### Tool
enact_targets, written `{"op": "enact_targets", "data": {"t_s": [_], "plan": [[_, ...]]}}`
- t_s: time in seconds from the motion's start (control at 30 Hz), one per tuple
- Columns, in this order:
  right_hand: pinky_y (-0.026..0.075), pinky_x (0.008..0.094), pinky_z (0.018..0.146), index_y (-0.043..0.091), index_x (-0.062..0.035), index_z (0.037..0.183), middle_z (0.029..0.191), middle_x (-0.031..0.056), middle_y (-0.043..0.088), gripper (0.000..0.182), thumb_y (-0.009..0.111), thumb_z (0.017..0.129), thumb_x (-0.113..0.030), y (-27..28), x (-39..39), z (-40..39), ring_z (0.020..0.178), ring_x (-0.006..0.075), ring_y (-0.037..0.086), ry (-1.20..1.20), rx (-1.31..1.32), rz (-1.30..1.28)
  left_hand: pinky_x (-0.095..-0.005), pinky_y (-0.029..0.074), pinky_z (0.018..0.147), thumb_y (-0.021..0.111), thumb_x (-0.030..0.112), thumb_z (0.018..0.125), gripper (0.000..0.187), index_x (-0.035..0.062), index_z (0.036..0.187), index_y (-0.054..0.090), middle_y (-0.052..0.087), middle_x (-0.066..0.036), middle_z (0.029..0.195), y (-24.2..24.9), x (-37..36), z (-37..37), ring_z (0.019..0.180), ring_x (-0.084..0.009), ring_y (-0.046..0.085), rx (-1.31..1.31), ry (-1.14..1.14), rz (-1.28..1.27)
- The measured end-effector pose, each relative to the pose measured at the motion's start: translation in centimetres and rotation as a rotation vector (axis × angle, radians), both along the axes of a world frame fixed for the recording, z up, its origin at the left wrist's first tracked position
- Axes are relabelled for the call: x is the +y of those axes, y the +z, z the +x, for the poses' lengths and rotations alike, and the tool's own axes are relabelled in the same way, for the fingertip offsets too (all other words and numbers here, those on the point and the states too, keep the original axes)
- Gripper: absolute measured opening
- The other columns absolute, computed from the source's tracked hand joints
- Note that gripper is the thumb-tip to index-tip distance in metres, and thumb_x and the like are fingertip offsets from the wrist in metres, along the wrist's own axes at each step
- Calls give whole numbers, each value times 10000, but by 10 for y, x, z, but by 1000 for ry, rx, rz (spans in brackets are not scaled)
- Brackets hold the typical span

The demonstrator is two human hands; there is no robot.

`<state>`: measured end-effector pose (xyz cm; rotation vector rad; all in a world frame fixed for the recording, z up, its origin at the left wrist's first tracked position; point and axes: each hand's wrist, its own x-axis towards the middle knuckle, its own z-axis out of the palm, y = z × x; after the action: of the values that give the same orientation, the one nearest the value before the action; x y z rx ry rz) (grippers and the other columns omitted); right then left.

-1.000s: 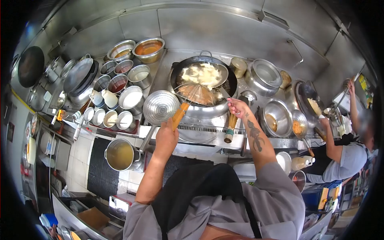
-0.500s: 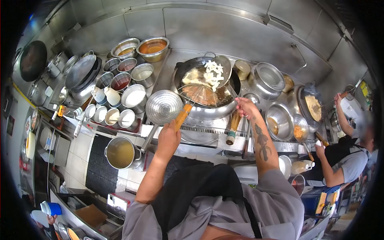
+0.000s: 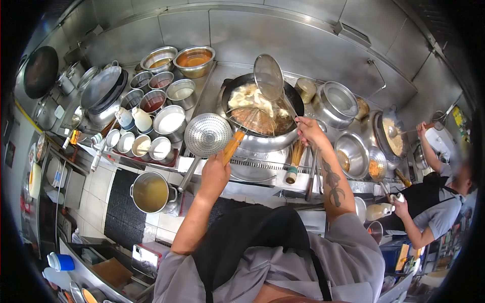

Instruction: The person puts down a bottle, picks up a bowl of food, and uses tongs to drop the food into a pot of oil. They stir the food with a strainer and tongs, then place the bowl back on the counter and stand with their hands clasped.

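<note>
My left hand [image 3: 215, 174] is closed round the wooden handle of a wire skimmer [image 3: 252, 121], whose mesh rests over the near side of the wok [image 3: 298, 103]. In my right hand [image 3: 310, 131] is the long handle of a fine-mesh strainer [image 3: 269, 76]. That strainer is tipped steeply above the wok's far side and looks emptied. Pale food pieces [image 3: 247, 96] lie amid bubbling, frothy liquid in the wok. Just left of the skimmer, a perforated ladle [image 3: 207, 134] sits on the counter, its handle passing near my left hand.
Sauce pots [image 3: 171, 121] and squeeze bottles [image 3: 142, 119] crowd the left. On the right are a lidded pot [image 3: 339, 101], a steel bowl [image 3: 352, 154] and a bamboo brush [image 3: 295, 164]. A co-worker [image 3: 429, 202] stands at another wok [image 3: 391, 131]. A stockpot [image 3: 151, 193] is below left.
The strainer in my right hand has tipped up further, and the pale pieces have slid from it into the wok, where froth has spread. My left hand has barely moved.
</note>
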<state>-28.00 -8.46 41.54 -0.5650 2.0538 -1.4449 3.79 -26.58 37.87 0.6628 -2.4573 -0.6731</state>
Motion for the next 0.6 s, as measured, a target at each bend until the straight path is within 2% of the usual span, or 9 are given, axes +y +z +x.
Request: {"op": "enact_targets", "data": {"t_s": [0.13, 0.3, 0.4, 0.53, 0.6], "plan": [[333, 260, 347, 505, -11, 1286, 675, 5, 518, 344, 497, 967, -139, 19, -1, 13, 422, 74, 417, 38, -49, -28, -468, 504, 745, 640, 79, 804, 412, -83, 1172, 551, 599, -250, 933, 1, 0, -1, 849, -411, 610, 6, -12, -6], [330, 239, 368, 490, -23, 1310, 710, 4, 524, 370, 481, 953, -121, 13, -9, 19, 444, 69, 434, 101, -120, -9, -460, 509, 746, 642, 81, 806, 418, -90, 1176, 549, 600, -253, 949, 2, 2, -1, 849, -406, 614, 27, -20, -20], [334, 240, 363, 493, -30, 1310, 715, 9, 530, 365, 481, 957, -122, -2, -12, 17, 440, 68, 437, 82, -78, 77, -459, 510, 748, 645, 82, 805, 422, -94, 1177, 550, 602, -255, 953, 0, 1, -1, 851, -406, 616, 37, -24, -23], [326, 247, 339, 509, -18, 1284, 660, 4, 516, 354, 499, 948, -130, 1, 4, 9, 418, 72, 423, -5, -71, -43, -487, 489, 780, 619, 96, 828, 406, -99, 1177, 553, 610, -287, 962, 0, 0, 0, 873, -442, 608, 32, -32, 34], [338, 251, 333, 506, -11, 1283, 659, 3, 520, 352, 487, 955, -137, 8, 18, -3, 419, 73, 427, -21, -24, -24, -489, 485, 775, 619, 89, 826, 401, -101, 1173, 556, 610, -287, 953, 2, 1, 0, 865, -444, 606, 37, -28, 16]]}}
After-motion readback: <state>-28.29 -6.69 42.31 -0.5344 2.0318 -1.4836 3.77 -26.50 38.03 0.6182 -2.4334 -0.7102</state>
